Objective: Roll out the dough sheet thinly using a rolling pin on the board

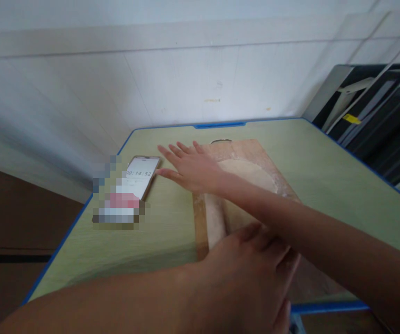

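My right hand (pixel 193 168) reaches across to the left, its fingers spread and holding nothing. It hovers between a phone (pixel 140 174) and a wooden board (pixel 202 227); the thumb tip is near the phone's right edge. A flat round of dough (pixel 250 172), dusted with flour, lies on the board under my right forearm. Nearer to me, my left hand (pixel 245 273) is over the front part of the board, palm down. Its fingers bend downward and are partly hidden by my right forearm, so what they hold cannot be made out.
The board rests on a pale green table (pixel 165 232) with a blue edge. A timer shows on the phone screen, whose lower part is blurred. Behind stands a white wall (pixel 186 83). Dark flat items and cables (pixel 374 111) stand beyond the table's right edge.
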A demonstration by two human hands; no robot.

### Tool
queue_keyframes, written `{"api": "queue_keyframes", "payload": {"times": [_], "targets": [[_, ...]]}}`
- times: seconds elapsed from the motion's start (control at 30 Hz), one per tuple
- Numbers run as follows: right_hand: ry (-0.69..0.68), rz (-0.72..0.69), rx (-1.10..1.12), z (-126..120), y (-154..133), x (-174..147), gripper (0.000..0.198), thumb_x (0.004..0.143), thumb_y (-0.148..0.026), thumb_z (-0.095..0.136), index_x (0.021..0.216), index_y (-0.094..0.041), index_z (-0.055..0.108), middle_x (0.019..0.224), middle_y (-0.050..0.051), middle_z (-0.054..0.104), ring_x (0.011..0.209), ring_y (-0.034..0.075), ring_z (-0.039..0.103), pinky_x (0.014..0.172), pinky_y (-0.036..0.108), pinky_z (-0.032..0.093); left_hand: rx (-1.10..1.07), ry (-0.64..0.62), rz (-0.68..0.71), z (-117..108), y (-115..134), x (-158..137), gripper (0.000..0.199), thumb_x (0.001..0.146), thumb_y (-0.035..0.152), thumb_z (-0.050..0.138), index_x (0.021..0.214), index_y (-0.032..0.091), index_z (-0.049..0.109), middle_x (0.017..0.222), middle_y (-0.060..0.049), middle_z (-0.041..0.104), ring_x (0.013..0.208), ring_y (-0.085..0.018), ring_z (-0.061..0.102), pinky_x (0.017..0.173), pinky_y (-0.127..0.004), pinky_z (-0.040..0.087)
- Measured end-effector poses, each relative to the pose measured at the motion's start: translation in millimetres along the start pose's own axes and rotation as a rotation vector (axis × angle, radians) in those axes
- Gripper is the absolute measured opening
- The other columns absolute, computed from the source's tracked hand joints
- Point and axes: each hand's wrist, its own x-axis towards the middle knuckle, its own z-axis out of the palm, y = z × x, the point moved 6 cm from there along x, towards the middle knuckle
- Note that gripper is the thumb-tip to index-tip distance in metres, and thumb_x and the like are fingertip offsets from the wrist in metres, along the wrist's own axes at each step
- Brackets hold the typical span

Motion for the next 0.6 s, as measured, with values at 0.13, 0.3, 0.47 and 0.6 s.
{"api": "queue_keyframes", "payload": {"times": [0.13,0.3,0.47,0.6], "targets": [[-0.010,0.095,-0.015,-4.8,26.3,-18.6,0.071,0.096,-0.059,0.018,0.152,-0.015,0.019,0.155,0.014,0.029,0.143,0.032,0.023,0.113,0.060,0.013,0.044,0.076,-0.008,0.3,3.4,5.2,0.045,0.095,0.028,0.036,0.130,0.001,0.048,0.138,-0.015,0.052,0.128,-0.024,0.045,0.109,-0.033,0.031],[-0.013,0.094,-0.025,0.2,13.6,-6.9,0.075,0.095,-0.062,0.019,0.153,-0.015,0.016,0.155,0.016,0.028,0.143,0.032,0.022,0.113,0.060,0.012,0.010,0.039,0.009,1.9,2.7,1.6,0.044,0.097,0.032,0.039,0.130,0.005,0.049,0.136,-0.012,0.054,0.128,-0.023,0.045,0.111,-0.032,0.029],[-0.047,-0.009,0.044,10.0,-19.2,20.5,0.079,0.093,-0.065,0.021,0.153,-0.014,0.011,0.157,0.016,0.023,0.144,0.032,0.018,0.113,0.061,0.012,0.033,0.019,0.038,2.7,0.0,-4.4,0.042,0.099,0.034,0.035,0.128,0.007,0.051,0.132,-0.013,0.058,0.127,-0.026,0.048,0.111,-0.038,0.029],[0.008,-0.022,0.062,5.7,-14.8,16.2,0.079,0.094,-0.064,0.020,0.153,-0.013,0.010,0.155,0.017,0.027,0.144,0.030,0.022,0.113,0.059,0.016,0.047,0.011,0.038,4.2,1.4,-4.2,0.044,0.099,0.035,0.036,0.130,0.007,0.050,0.137,-0.014,0.053,0.132,-0.025,0.042,0.114,-0.036,0.026]]}}
